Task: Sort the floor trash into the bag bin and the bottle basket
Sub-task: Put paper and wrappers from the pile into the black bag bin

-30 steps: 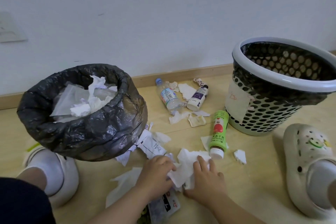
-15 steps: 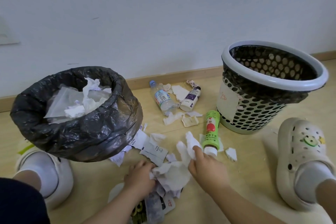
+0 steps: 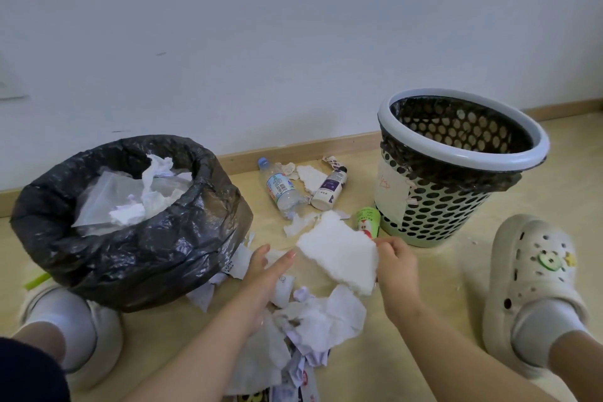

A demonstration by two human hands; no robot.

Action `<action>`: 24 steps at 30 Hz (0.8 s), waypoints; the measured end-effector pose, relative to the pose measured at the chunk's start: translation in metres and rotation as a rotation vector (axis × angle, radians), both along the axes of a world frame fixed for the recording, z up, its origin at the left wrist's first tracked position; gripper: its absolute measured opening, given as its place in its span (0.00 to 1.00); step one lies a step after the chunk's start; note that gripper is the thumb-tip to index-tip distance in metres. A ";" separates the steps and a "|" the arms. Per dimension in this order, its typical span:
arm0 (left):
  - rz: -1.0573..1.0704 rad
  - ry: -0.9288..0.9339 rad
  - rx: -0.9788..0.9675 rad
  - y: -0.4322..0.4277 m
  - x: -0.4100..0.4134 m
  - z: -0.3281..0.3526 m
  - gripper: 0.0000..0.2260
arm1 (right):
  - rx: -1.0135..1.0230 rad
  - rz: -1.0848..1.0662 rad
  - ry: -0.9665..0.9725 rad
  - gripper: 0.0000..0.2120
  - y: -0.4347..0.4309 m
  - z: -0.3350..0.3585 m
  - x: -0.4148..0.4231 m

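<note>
My right hand (image 3: 396, 266) pinches a white tissue sheet (image 3: 339, 258) by its right edge and holds it up off the floor. My left hand (image 3: 264, 274) is just left of the sheet, index finger straight, with a wad of crumpled paper scraps (image 3: 323, 320) bunched under its palm. The black bag bin (image 3: 146, 248) stands at the left, with tissue and clear plastic inside. The perforated bottle basket (image 3: 463, 170) stands at the right. Between them lie a clear water bottle (image 3: 280, 189), a white and purple bottle (image 3: 329, 189) and a green bottle (image 3: 368, 222), half hidden by the sheet.
Torn paper bits (image 3: 300, 225) are scattered around the bottles and beside the bag bin. My white clog (image 3: 535, 277) is planted at the right, my other shoe (image 3: 88, 339) at the lower left. The wall and skirting board run close behind.
Both hands have risen from the floor pile. My right hand has lifted the white tissue sheet, and my left has gathered the scraps into a wad. The view has shifted slightly right.
</note>
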State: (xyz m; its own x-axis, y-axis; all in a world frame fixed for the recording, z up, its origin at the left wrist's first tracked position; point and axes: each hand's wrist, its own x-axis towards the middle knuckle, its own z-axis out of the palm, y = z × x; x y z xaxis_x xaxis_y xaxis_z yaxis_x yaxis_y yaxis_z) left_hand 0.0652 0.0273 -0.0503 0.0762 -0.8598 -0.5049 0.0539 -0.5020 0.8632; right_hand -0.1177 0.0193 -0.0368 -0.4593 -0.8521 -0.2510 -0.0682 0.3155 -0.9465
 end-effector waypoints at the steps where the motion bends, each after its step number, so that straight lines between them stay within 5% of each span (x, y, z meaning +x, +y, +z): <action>1: -0.019 0.108 0.046 -0.001 -0.003 0.004 0.29 | 0.010 0.032 -0.038 0.13 0.000 0.000 0.004; 3: -0.016 0.249 0.095 -0.006 -0.007 0.008 0.29 | 0.019 0.100 -0.081 0.14 0.000 0.001 0.013; 7: 0.107 0.257 0.050 -0.024 -0.007 0.019 0.11 | 0.035 0.214 -0.154 0.11 -0.011 0.010 0.029; 9: 0.174 0.253 0.029 -0.037 0.000 0.025 0.11 | 0.045 0.220 -0.127 0.09 -0.023 0.013 0.031; 19: 0.293 0.214 0.067 -0.116 0.017 -0.008 0.17 | 0.111 0.361 0.458 0.09 -0.114 -0.011 0.045; 24: 0.341 0.257 0.165 -0.139 0.026 -0.034 0.04 | 0.111 0.517 0.830 0.13 -0.188 -0.034 0.062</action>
State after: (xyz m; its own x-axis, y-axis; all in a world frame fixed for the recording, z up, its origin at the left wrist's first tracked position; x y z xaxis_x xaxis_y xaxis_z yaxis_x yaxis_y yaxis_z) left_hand 0.0911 -0.1121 -0.0847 0.1954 -0.7137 -0.6726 0.4422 -0.5481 0.7100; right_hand -0.0554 -0.1690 -0.0708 -0.1033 -0.9888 -0.1076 -0.8523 0.1438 -0.5029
